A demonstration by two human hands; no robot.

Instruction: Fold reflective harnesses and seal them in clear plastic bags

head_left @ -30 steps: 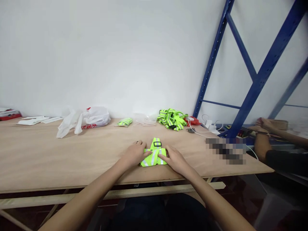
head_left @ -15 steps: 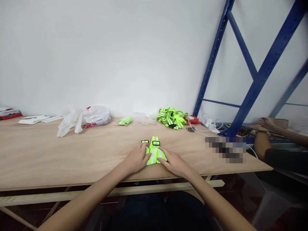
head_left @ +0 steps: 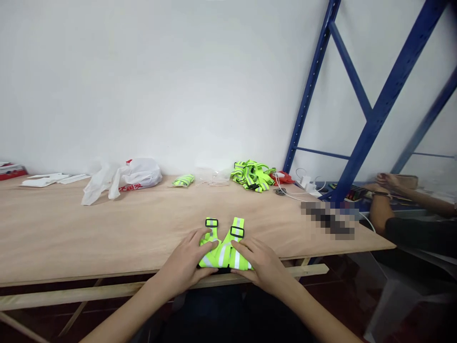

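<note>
A folded neon-green reflective vest (head_left: 224, 252) with silver stripes lies at the front edge of the wooden table. Two strap ends with black buckles stick out from its far side. My left hand (head_left: 189, 255) grips its left part, thumb at the near edge and fingers on top. On the right part, my right hand (head_left: 262, 259) holds it the same way. A tangled pile of similar green reflective straps (head_left: 253, 175) lies by the wall, and a small green-striped bundle (head_left: 183, 180) is left of it.
Clear plastic bags (head_left: 213, 176) lie between bundle and pile. White plastic bags (head_left: 139, 174) and flat white sheets (head_left: 50, 179) are at the back left. Blue shelf posts (head_left: 371, 124), white cables and a red packet (head_left: 283, 177) stand at right. Another person's arms (head_left: 382, 209) show far right.
The folded vest has moved toward me to the table's front edge, its straps spread wider apart. My hands went with it, and both thumbs now sit under its near edge.
</note>
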